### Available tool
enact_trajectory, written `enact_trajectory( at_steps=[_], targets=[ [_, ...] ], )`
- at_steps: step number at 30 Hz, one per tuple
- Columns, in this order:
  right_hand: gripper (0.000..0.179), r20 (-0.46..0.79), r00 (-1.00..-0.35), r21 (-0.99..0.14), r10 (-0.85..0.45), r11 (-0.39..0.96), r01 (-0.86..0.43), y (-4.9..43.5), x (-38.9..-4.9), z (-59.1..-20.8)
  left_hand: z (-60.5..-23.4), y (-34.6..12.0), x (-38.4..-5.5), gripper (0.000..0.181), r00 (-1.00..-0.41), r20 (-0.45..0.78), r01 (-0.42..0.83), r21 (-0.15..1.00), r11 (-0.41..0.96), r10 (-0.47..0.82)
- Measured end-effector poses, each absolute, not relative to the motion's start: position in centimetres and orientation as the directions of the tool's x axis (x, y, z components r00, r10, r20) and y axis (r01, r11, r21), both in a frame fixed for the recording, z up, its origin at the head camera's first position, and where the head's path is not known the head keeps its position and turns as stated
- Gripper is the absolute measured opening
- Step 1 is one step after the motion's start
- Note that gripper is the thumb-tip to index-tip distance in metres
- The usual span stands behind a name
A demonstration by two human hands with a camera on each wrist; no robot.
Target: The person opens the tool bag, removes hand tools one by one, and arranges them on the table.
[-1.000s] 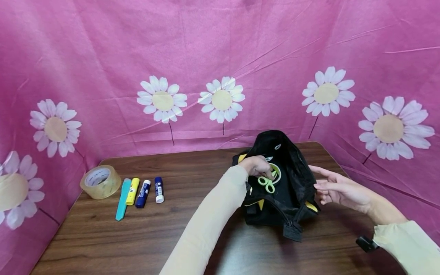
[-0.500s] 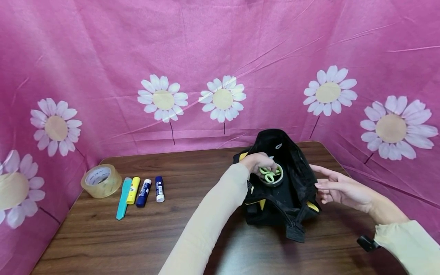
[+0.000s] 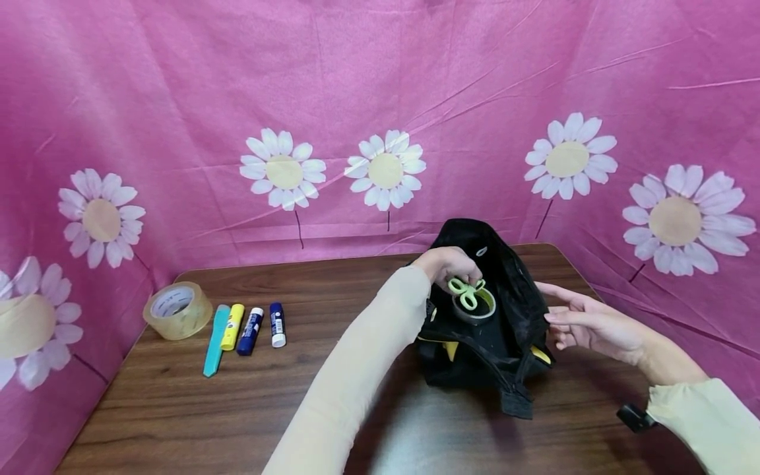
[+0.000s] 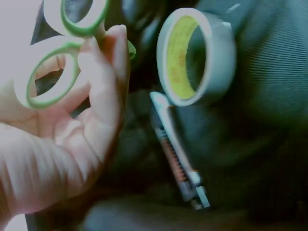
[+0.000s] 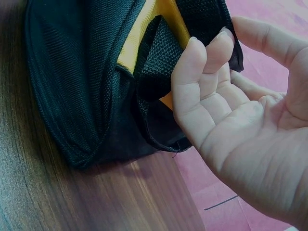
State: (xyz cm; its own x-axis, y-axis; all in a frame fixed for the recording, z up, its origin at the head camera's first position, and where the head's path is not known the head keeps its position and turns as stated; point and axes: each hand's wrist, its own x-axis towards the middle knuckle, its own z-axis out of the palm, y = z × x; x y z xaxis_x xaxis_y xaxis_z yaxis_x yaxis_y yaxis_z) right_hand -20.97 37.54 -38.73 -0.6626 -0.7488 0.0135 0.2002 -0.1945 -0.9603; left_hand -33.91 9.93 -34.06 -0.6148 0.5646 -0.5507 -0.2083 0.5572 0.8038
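Green-handled scissors [image 3: 468, 293] hang from my left hand [image 3: 452, 264], which grips them between fingers and thumb over the open mouth of a black bag [image 3: 501, 353] with yellow trim. Their blades are hidden by the hand and bag. Inside the bag, below the scissors, is a tape roll [image 4: 221, 57] with a yellow inner core. Close beside it lies a slim utility knife [image 4: 175, 149], somewhat blurred. At the bag's right side, my right hand [image 3: 596, 333] pinches the fabric edge between thumb and bent fingers; part of this hold is hidden.
On the left of the wooden table [image 3: 196, 422] stands a clear packing tape roll [image 3: 178, 310]. Beside it lie a teal flat pointed tool [image 3: 216, 342], a yellow stick tube [image 3: 233, 327] and two blue glue sticks [image 3: 250, 332]. A pink flowered cloth [image 3: 332, 79] hangs behind.
My left hand has lifted slightly inside the bag with the scissors, whose handles now stand higher, leaving more of the tape roll showing below. My right hand has stayed at the bag's side.
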Motion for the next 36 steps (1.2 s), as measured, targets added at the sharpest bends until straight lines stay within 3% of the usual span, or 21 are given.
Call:
enact_trajectory(
  at_steps=[6,13,18,23,29,34,36],
  targets=[
    [0.059,-0.002,-0.674,-0.958,-0.739,-0.192,0.213,37.4,-21.0,-38.7,-31.2,9.4,-33.4,0.006,-0.640,-0.498,-0.167,0.833,0.527,0.585],
    [0.058,-0.013,-0.670,-0.962,-0.742,-0.174,0.211,36.9,-21.0,-38.5,-28.1,8.6,-33.5,0.008,-0.617,-0.439,-0.253,0.897,0.364,0.653],
    [0.058,-0.023,-0.675,-0.965,-0.738,-0.160,0.208,36.9,-21.0,-38.3,-25.2,7.6,-33.6,0.010,-0.627,-0.369,-0.226,0.929,0.294,0.686],
    [0.058,-0.028,-0.674,-0.964,-0.738,-0.159,0.214,37.0,-21.0,-38.2,-23.1,5.4,-33.2,0.027,-0.660,-0.299,-0.181,0.954,0.240,0.689],
    [0.058,-0.043,-0.657,-0.955,-0.752,-0.163,0.249,37.2,-21.1,-38.4,-22.9,1.1,-31.7,0.049,-0.692,-0.165,-0.174,0.983,0.059,0.703],
    [0.058,-0.052,-0.659,-0.951,-0.750,-0.163,0.261,37.4,-20.9,-38.7,-24.6,-3.5,-29.4,0.045,-0.748,-0.069,-0.185,0.977,-0.107,0.661],
    [0.059,-0.044,-0.652,-0.951,-0.757,-0.168,0.259,37.5,-20.9,-38.7,-25.7,-5.4,-28.6,0.044,-0.785,-0.082,-0.206,0.970,-0.133,0.614]
  ],
)
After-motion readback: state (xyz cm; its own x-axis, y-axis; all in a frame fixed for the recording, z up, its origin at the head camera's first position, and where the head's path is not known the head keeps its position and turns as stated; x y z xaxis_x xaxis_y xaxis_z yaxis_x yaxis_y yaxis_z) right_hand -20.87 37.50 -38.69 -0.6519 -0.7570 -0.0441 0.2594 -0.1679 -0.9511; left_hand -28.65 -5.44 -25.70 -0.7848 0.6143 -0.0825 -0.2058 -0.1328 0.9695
